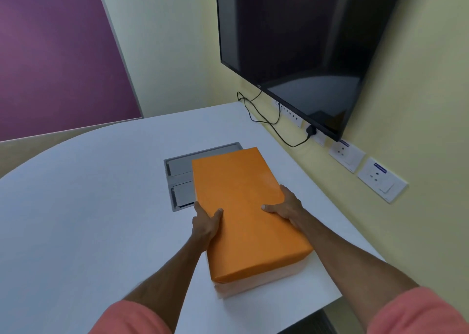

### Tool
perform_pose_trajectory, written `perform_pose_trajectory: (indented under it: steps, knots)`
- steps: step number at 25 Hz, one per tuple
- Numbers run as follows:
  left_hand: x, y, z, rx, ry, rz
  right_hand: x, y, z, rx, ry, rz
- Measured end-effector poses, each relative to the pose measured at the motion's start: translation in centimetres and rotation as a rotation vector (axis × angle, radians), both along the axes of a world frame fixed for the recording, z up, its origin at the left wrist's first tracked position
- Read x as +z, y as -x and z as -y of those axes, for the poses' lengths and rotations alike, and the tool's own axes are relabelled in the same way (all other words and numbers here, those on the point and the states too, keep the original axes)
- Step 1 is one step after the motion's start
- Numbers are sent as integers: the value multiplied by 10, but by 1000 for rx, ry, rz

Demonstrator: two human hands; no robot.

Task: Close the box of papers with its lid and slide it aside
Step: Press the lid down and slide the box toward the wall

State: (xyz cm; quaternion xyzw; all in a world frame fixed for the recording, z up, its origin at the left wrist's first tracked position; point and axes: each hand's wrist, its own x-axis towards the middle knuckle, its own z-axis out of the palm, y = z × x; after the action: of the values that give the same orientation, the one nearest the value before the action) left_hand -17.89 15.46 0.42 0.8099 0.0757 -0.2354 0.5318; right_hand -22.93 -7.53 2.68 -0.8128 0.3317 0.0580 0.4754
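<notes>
Lid [241, 206] placement is largely complete: the orange cover sits over the pale box [264, 281], whose lower wall shows only along the near edge. The box lies on the white table [88, 206], right of centre and near the wall, its far-left corner overlapping a grey flush panel [177, 176] set in the tabletop.

Left hand [205, 225] clasps the left long edge, thumb on top and the other fingers hidden below the rim. Right hand [285, 206] clasps the right long edge likewise, thumb flat on the top face; whether the hidden fingers are spread cannot be told.

Probable faults from here:
- Uneven downward pressure may leave the lid cocked, since the near end appears to stand slightly proud.
- Sliding with a grip on the lid alone may shift it off the box.
- The panel edge may catch the base during a slide to the left.

Surface is smooth and matte. A dark wall screen [304, 41], trailing cable [269, 120] and sockets [380, 178] occupy the right wall.
</notes>
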Motion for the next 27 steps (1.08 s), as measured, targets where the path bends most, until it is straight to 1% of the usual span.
perform_pose_trajectory:
  steps: [8,13,19,27]
  knots:
    - [0,40,126,25,14,-13,7,34,123,-1,-25,-12]
    - [-2,64,184,29,-3,-7,9,55,179,4,-37,-5]
    - [-4,91,229,11,-38,-20,5,80,224,-5,-39,-55]
    - [-9,109,256,-27,-48,-30,-1,97,249,21,-24,-64]
